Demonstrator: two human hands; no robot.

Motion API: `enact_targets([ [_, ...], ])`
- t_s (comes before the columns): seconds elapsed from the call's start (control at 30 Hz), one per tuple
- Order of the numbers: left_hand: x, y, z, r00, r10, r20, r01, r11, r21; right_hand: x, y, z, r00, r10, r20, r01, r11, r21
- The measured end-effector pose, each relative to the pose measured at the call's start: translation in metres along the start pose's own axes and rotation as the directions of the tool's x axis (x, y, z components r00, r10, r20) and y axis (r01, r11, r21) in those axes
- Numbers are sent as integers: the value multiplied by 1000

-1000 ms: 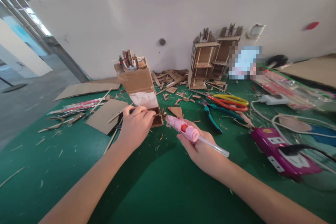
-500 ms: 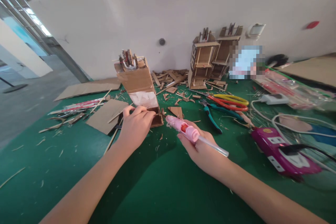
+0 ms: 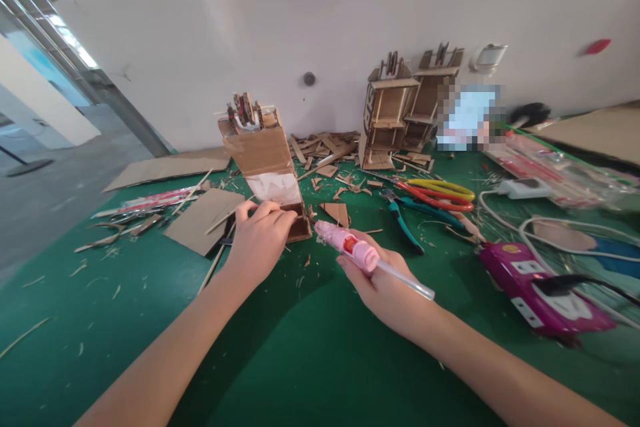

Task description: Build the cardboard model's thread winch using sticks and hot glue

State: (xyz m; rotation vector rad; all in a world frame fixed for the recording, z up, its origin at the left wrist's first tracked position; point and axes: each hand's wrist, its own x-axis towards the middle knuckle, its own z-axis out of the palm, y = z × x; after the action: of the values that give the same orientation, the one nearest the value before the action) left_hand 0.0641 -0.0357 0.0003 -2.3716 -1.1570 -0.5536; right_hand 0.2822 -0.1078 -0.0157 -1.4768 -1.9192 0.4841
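A tall cardboard model (image 3: 263,159) with a white panel stands on the green table (image 3: 310,340). My left hand (image 3: 260,240) is closed around its lower front corner, fingers curled against the base. My right hand (image 3: 387,287) grips a pink glue gun (image 3: 350,245) with a clear glue stick sticking out of its back. The gun's nozzle points at the model's base, just to the right of my left hand's fingers.
Flat cardboard sheets (image 3: 203,217) and sticks lie to the left. Cardboard scraps (image 3: 325,147) and finished models (image 3: 395,113) stand by the wall. Yellow and red scissors (image 3: 437,192), teal pliers (image 3: 403,217), a purple power strip (image 3: 543,287) and white cables (image 3: 550,230) crowd the right side.
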Motion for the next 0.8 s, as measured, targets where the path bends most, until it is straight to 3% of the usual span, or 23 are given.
enact_targets([
  [0.8, -1, -1, 5, 1000, 0, -22, 1, 999, 50, 1, -4, -3, 998, 38, 51, -40, 999, 36],
])
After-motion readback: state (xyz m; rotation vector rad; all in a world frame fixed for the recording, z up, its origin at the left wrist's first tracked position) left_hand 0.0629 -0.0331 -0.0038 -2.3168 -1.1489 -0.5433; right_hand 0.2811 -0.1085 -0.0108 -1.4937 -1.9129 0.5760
